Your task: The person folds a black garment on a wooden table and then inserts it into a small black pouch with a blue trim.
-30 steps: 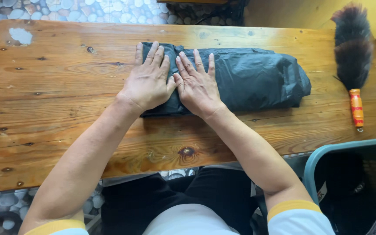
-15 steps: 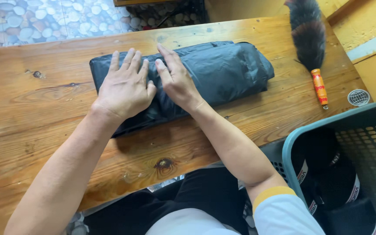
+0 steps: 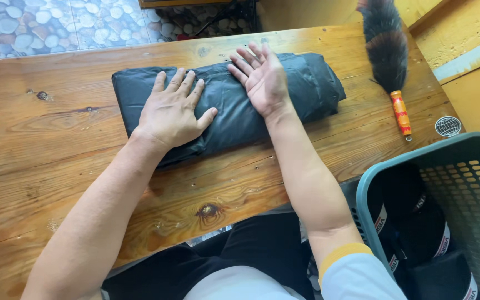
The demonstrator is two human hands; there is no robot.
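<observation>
Both hands are lying flat, grasping nothing: left hand (image 3: 171,114) and right hand (image 3: 263,79) are pressing the folded black bundle (image 3: 226,103). Its long axis is running left to right across the tabletop (image 3: 56,144), apparently with the right hand nearer the free end.

A knotty wooden table (image 3: 40,166) stands on a pebble-patterned floor (image 3: 29,22) in daylight.

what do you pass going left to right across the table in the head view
left hand flat on the folded black cloth → right hand flat on the same cloth → feather duster lying on the wooden table → teal plastic basket at the table's right edge
</observation>
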